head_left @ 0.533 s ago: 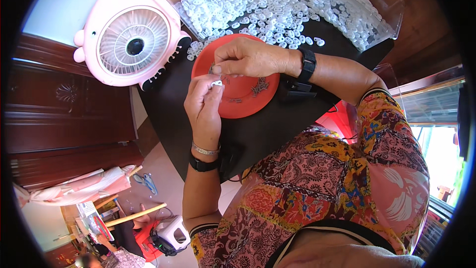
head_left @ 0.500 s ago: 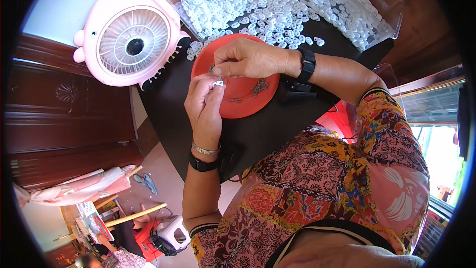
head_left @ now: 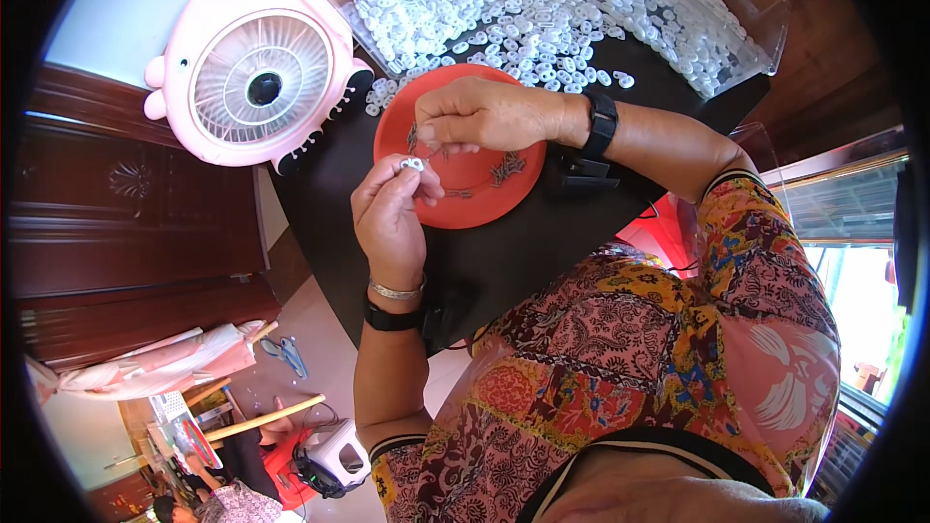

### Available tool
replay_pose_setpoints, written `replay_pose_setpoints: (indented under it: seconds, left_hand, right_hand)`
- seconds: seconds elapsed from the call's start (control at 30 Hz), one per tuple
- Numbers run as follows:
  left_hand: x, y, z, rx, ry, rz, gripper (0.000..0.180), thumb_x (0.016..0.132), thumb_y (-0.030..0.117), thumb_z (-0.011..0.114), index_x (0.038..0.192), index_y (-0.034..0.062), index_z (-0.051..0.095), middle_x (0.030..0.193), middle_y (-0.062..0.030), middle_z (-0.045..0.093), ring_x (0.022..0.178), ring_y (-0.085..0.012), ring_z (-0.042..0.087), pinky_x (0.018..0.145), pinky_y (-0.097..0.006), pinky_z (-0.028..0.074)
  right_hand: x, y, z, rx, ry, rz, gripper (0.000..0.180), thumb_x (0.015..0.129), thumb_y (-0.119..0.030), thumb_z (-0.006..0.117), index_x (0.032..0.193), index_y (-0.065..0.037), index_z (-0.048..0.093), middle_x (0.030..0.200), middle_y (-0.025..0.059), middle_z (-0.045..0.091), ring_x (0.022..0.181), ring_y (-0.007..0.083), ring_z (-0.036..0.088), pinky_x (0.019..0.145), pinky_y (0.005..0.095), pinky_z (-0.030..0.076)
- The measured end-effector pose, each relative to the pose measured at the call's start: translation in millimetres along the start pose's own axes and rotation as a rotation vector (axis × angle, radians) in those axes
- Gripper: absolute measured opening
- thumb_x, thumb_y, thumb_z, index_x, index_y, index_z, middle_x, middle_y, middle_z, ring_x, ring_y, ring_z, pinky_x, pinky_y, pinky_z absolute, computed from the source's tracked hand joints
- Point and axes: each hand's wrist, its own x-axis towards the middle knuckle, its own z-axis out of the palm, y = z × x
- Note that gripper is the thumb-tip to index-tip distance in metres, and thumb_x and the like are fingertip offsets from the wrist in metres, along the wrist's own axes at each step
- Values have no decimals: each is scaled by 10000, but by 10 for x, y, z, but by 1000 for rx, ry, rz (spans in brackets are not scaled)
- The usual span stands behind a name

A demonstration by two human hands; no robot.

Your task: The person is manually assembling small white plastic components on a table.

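Your left hand [head_left: 390, 218] is raised just off the near-left rim of the red plate [head_left: 484, 196], thumb and forefinger pressed together on a small white plastic piece [head_left: 414, 164] that shows at the fingertips. Your right hand [head_left: 484, 114] lies over the far half of the plate, knuckles up, its fingertips curled down and drawn together at the plate's left side; they seem to be pinching one of the small dark metal bits [head_left: 508, 169] scattered on the plate, though the view is too small to be sure.

The white piece sits just below and to the left of your right fingertips, close but not touching, so the two hands meet over the plate's left edge. The piece's long axis cannot be made out.

The plate rests on a black table [head_left: 523, 252], toward its far side. Beyond it, along the far edge, a heap of white plastic pieces [head_left: 484, 10] spreads out, running into a clear plastic box [head_left: 717, 0] at the far right corner. A pink desk fan [head_left: 254, 63] stands at the far left corner.
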Motion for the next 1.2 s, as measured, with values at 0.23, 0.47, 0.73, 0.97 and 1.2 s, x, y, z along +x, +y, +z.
replay_pose_setpoints:
  seconds: [0.23, 0.47, 0.73, 0.97, 1.2]
  left_hand:
    - [38, 8, 29, 82, -9, -45, 178, 888, 105, 476, 856, -29, 590, 791, -93, 608, 693, -153, 568, 648, -267, 431]
    - [25, 2, 1, 306, 32, -74, 169, 904, 119, 500, 849, -8, 597, 782, -58, 602, 712, -119, 563, 638, -234, 422]
    - [30, -53, 34, 304, 27, 13, 108, 876, 86, 538, 835, -6, 576, 772, -40, 566, 682, -90, 512, 625, -225, 420]
    - [8, -14, 58, 320, 13, -43, 136, 881, 108, 528, 819, -4, 571, 684, -22, 538, 628, -82, 497, 600, -226, 405]
    - [-6, 5, 63, 302, 5, -70, 145, 878, 114, 528, 793, -1, 555, 671, -8, 526, 612, -75, 488, 574, -222, 391]
  right_hand:
    - [-1, -8, -51, 192, 32, 38, 220, 964, -245, 542, 893, -40, 578, 763, -27, 568, 676, 42, 507, 619, 206, 436]
    - [7, -65, -34, 194, 73, 32, 190, 918, -222, 630, 873, -37, 625, 719, -39, 570, 644, 36, 498, 600, 200, 428]
    - [-6, -21, 34, 219, 12, -14, 192, 931, -223, 614, 892, -35, 623, 726, -52, 558, 650, 28, 480, 586, 201, 412]
    - [0, -7, 34, 158, 9, 0, 191, 939, -216, 602, 889, -32, 615, 729, -52, 552, 656, 31, 480, 592, 205, 415]
    - [-12, -30, 36, 114, 23, 6, 193, 942, -210, 595, 878, -29, 612, 710, -44, 543, 649, 34, 475, 591, 211, 412]
